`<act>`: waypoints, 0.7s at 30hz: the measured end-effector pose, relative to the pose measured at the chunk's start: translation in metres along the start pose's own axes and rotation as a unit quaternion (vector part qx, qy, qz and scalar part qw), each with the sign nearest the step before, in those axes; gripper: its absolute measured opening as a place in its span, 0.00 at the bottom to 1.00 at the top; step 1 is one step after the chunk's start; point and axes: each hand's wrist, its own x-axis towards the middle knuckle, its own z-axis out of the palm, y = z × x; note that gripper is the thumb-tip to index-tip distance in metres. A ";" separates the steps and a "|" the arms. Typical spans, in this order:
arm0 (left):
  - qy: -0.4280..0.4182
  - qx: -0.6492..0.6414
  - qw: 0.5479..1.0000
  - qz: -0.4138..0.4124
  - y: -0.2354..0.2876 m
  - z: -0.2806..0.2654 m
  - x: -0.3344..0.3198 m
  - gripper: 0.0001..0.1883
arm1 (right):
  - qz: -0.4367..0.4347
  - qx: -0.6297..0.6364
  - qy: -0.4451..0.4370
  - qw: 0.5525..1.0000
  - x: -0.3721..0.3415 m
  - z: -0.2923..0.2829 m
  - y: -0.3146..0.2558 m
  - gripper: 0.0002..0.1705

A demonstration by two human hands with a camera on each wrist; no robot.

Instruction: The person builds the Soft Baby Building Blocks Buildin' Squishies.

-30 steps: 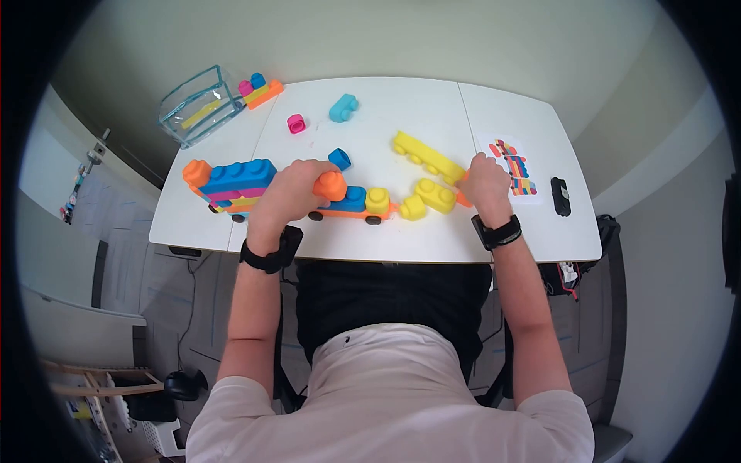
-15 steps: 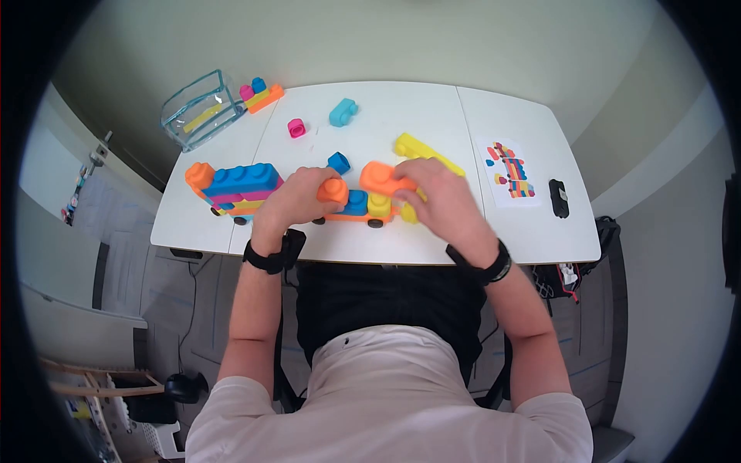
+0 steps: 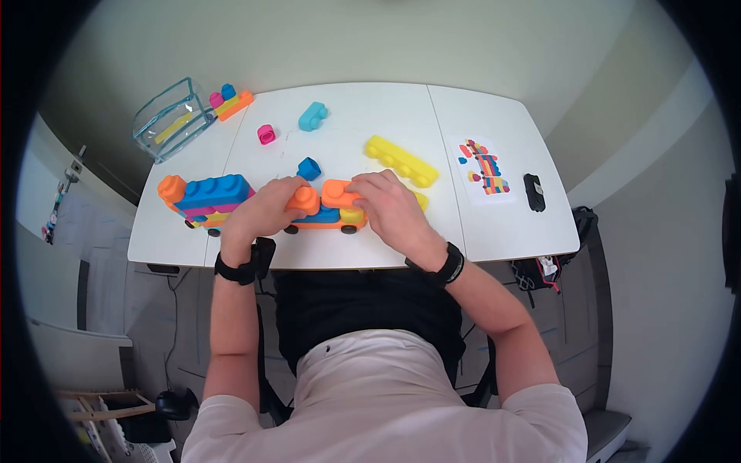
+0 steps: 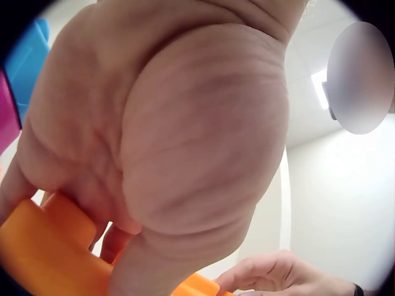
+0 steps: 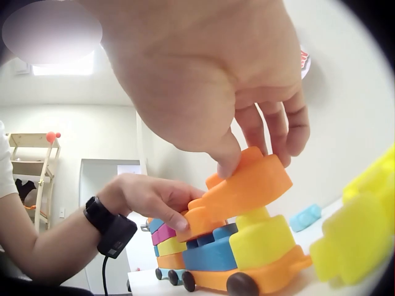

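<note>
In the head view, my left hand (image 3: pixel 262 212) grips a small orange block (image 3: pixel 303 201) at the left end of an orange wheeled base (image 5: pixel 210 279). My right hand (image 3: pixel 392 216) pinches a longer orange block (image 5: pixel 250 185) between thumb and fingers. That block tilts just above a yellow block (image 5: pixel 262 242) on the base, one end close to the small orange block. Between them a blue block (image 5: pixel 211 254) sits on the base. To the left stands a taller wheeled stack (image 3: pixel 208 197) of blue, pink, yellow and orange blocks, partly hidden by my left hand.
A long yellow piece (image 3: pixel 401 160) lies behind my right hand. Loose blue (image 3: pixel 309 168), pink (image 3: pixel 266 134) and turquoise (image 3: pixel 312 116) blocks lie farther back. A clear case (image 3: pixel 174 119) stands back left. At right are a printed picture sheet (image 3: pixel 486 174) and a black object (image 3: pixel 534 193).
My right hand has picked up the longer orange block from the right and carried it left, over the wheeled base. My left hand keeps holding the small orange block.
</note>
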 end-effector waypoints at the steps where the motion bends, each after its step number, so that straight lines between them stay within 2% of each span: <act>1: 0.000 0.008 1.000 0.004 -0.002 0.000 -0.001 0.26 | 0.014 0.014 -0.007 1.000 0.000 0.002 0.000 0.15; 5: 0.034 0.030 0.999 0.014 0.001 0.003 -0.002 0.27 | 0.012 0.034 -0.013 0.999 0.001 0.003 0.000 0.16; 10: -0.003 -0.038 0.998 -0.058 0.020 -0.018 -0.003 0.29 | -0.007 0.020 -0.004 1.000 0.001 0.005 0.003 0.16; 13: 0.010 0.010 0.997 -0.080 0.016 -0.021 -0.005 0.28 | -0.004 0.004 -0.009 1.000 0.002 0.005 0.004 0.15; 21: 0.004 0.012 0.998 -0.058 0.015 -0.020 -0.005 0.29 | -0.017 0.016 -0.005 1.000 0.002 0.008 0.000 0.15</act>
